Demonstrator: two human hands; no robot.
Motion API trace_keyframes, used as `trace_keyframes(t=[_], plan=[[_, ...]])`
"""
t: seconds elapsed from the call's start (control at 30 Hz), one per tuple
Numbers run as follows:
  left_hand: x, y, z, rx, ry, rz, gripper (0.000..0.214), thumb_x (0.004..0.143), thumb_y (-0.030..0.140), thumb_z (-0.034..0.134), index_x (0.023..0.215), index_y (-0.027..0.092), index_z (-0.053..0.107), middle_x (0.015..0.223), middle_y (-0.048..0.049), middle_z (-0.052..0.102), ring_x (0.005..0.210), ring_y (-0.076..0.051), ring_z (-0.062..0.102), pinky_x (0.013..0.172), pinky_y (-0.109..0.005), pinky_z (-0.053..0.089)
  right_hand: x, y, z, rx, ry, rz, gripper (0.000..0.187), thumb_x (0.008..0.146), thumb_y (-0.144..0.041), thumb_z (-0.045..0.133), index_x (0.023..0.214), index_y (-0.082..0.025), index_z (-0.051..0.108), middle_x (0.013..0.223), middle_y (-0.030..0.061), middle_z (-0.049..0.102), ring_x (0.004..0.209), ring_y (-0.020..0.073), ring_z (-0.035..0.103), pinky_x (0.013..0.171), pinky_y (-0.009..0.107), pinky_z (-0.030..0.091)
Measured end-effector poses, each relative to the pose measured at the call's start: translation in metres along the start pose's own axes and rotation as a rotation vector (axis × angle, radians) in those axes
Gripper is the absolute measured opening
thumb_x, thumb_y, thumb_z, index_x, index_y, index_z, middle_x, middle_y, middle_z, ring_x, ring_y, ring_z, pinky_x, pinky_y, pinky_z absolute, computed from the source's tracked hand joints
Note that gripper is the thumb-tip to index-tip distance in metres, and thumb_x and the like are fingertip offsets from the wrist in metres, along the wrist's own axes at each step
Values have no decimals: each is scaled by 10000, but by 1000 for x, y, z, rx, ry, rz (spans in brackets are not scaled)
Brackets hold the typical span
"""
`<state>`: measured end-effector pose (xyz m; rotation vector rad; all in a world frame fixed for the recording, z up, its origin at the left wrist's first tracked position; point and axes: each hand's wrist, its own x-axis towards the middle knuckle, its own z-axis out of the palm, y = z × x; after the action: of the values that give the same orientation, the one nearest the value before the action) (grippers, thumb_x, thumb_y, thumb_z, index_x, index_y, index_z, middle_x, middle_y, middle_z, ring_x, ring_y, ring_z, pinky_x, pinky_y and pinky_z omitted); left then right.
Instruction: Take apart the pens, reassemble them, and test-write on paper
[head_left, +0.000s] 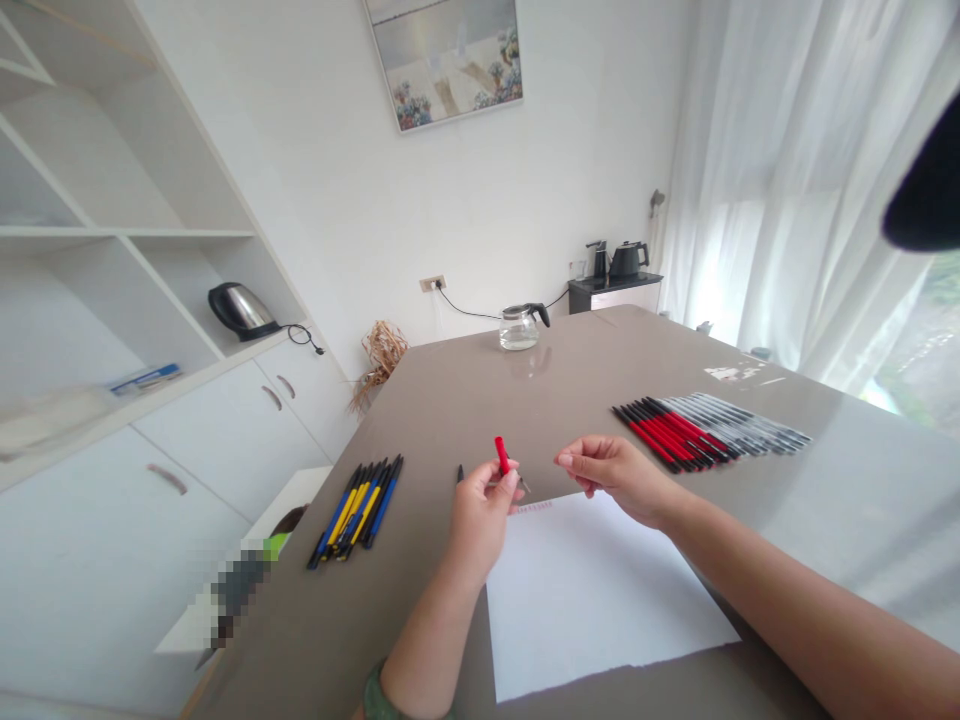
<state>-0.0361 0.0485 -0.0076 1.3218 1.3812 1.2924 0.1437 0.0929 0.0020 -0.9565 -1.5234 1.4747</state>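
My left hand (484, 515) is closed around a red pen barrel (502, 455), which sticks up above the fingers. A thin dark piece shows beside the fingers, too small to make out. To its right, my right hand (611, 470) is closed in a pinch above the top edge of a white sheet of paper (600, 600). Whatever its fingertips may hold is hidden or too small to name. A row of small reddish marks (534, 507) runs along the sheet's top edge. Just behind my left hand, a black pen tip (460, 473) shows on the table.
Blue and yellow pens (356, 510) lie bundled at the left of the table (450, 400). Red pens (675, 435) and clear pens (739, 425) lie in rows at the right. A glass pot (519, 328) stands at the far end. A kettle (244, 310) sits on the left shelf.
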Motion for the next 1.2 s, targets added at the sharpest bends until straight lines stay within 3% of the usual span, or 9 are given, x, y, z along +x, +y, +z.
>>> trace_keyframes(t=[0.1, 0.3, 0.53, 0.67, 0.8, 1.0, 1.03, 1.13, 1.2], plan=[[2, 1, -2, -117, 52, -40, 311, 729, 413, 506, 925, 174, 535, 856, -51, 575, 697, -138, 586, 576, -237, 440, 5, 3, 0, -208, 49, 37, 270, 686, -398, 528, 714, -137, 593, 554, -13, 466, 468, 75, 396, 453, 215, 346], [4, -1, -8, -157, 83, -92, 375, 706, 457, 515, 935, 162, 541, 799, -42, 554, 618, -100, 557, 473, -175, 378, 29, -1, 19, -1009, -50, -64, 235, 749, -309, 428, 715, -172, 616, 634, 19, 591, 548, 107, 497, 472, 200, 336], [1, 2, -9, -94, 52, -57, 340, 720, 424, 510, 927, 157, 554, 803, -56, 582, 643, -120, 566, 503, -196, 402, 61, -1, 62, -1242, -155, -48, 143, 663, -239, 559, 766, -163, 624, 809, 83, 620, 700, 165, 569, 550, 212, 359], [0, 2, -7, -64, 33, -47, 321, 717, 410, 519, 910, 158, 566, 817, -64, 606, 705, -154, 589, 552, -226, 428, 67, 0, 70, -1299, -224, -25, 119, 623, -246, 606, 711, -169, 630, 761, 82, 620, 678, 183, 582, 564, 235, 383], [-1, 3, -6, -39, 39, -47, 308, 713, 394, 529, 910, 161, 574, 844, -68, 609, 704, -158, 597, 560, -235, 439, 67, 5, 60, -1306, -135, -46, 94, 650, -174, 552, 711, -143, 615, 777, 108, 610, 695, 198, 575, 581, 256, 384], [0, 0, -5, 28, 4, -58, 285, 716, 346, 527, 911, 147, 589, 832, -74, 611, 698, -164, 592, 546, -234, 435, 51, -3, 27, -1176, 155, -110, 188, 755, -159, 384, 855, -150, 543, 801, 74, 592, 714, 145, 540, 610, 229, 383], [1, -2, -4, 56, -7, -44, 280, 715, 334, 528, 910, 145, 594, 820, -72, 616, 697, -164, 587, 552, -238, 434, 44, -7, 23, -1109, 213, -137, 202, 788, -196, 345, 880, -157, 519, 775, 60, 588, 684, 133, 536, 600, 227, 390], [2, -9, -2, 152, -35, 23, 271, 714, 327, 528, 894, 145, 617, 765, -58, 626, 678, -157, 566, 580, -251, 429, 18, -19, 19, -567, 416, -368, 198, 809, -308, 360, 854, -163, 487, 688, 40, 565, 605, 125, 532, 559, 234, 412], [3, -12, -1, 199, -52, 72, 273, 724, 335, 516, 888, 148, 628, 758, -52, 627, 687, -158, 556, 608, -261, 426, 0, -23, 22, -349, 458, -481, 173, 799, -317, 403, 868, -171, 465, 723, 50, 562, 609, 126, 534, 556, 244, 426]])
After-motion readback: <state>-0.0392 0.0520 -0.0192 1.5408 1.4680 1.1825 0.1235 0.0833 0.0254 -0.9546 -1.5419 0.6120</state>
